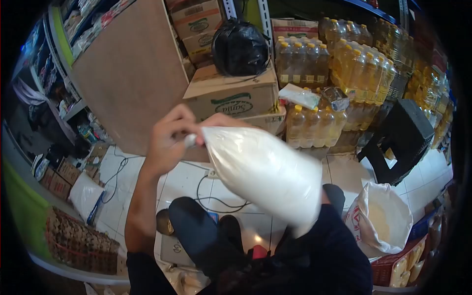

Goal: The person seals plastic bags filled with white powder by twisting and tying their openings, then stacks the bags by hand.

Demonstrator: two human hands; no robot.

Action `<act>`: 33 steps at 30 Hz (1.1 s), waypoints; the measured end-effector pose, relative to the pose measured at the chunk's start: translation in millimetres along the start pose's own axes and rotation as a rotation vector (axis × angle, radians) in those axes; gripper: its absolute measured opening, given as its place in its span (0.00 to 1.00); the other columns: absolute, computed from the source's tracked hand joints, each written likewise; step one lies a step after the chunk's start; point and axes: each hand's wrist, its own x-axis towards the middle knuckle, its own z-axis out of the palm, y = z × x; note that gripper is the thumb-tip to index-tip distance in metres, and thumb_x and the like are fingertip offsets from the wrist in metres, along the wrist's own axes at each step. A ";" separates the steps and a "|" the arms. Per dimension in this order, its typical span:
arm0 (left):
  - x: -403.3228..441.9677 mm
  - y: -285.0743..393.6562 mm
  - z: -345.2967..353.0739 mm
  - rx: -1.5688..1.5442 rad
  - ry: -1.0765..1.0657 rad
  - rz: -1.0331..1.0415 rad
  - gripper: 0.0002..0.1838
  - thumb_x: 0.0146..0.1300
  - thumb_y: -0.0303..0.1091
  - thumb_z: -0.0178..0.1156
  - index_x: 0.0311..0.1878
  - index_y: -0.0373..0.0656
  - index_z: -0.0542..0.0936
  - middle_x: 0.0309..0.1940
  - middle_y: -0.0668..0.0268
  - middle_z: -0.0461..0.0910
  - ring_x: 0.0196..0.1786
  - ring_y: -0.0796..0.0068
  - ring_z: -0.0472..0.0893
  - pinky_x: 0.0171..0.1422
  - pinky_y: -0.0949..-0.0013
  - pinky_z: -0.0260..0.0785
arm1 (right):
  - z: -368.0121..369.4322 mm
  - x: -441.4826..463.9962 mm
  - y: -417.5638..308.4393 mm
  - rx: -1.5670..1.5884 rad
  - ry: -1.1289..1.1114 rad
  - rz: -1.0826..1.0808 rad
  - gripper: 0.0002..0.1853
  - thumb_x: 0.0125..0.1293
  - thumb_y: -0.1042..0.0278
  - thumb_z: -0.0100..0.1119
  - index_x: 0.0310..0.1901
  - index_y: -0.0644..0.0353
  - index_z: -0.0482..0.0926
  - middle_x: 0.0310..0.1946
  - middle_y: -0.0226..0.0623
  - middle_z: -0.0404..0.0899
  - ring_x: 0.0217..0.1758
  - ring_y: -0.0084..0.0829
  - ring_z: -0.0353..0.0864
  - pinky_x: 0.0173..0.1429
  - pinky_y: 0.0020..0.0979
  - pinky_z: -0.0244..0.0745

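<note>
A clear plastic bag full of white contents [268, 169] is held up in front of my body, tilted, with its gathered neck to the left. My left hand [172, 137] pinches the twisted neck of the bag between its fingers. Behind the neck and upper side of the bag, my right hand [223, 120] shows only in part; the bag covers most of it and its forearm. The fingers of that hand lie close to the neck.
Cartons [231, 96] with a black bag [241, 48] stand ahead, beside packs of yellow-capped bottles [314, 125]. At right are a black stool [403, 140] and an open white sack [381, 219]. A cable [221, 199] lies on the tiled floor.
</note>
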 end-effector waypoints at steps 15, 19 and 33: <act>-111.6 -134.8 156.0 -0.160 -0.341 -0.433 0.06 0.45 0.18 0.62 0.26 0.41 0.82 0.27 0.67 0.73 0.34 0.74 0.74 0.39 0.73 0.66 | 61.7 -170.1 125.3 -0.022 0.130 0.904 0.11 0.60 0.71 0.47 0.26 0.67 0.77 0.15 0.37 0.75 0.18 0.28 0.78 0.24 0.31 0.73; -176.9 -192.6 251.6 -0.447 0.192 -0.635 0.03 0.54 0.24 0.64 0.32 0.36 0.81 0.30 0.68 0.80 0.32 0.81 0.76 0.38 0.75 0.70 | 55.1 -206.2 168.8 -0.224 0.112 1.045 0.12 0.59 0.69 0.49 0.27 0.70 0.77 0.17 0.41 0.76 0.18 0.29 0.80 0.21 0.32 0.75; -258.6 -184.1 356.9 -0.418 0.296 -1.144 0.03 0.55 0.22 0.61 0.32 0.38 0.83 0.29 0.63 0.83 0.31 0.77 0.81 0.36 0.74 0.75 | 101.5 -318.6 225.2 -0.782 -0.409 1.253 0.06 0.50 0.70 0.58 0.30 0.59 0.82 0.29 0.46 0.81 0.33 0.46 0.81 0.40 0.40 0.76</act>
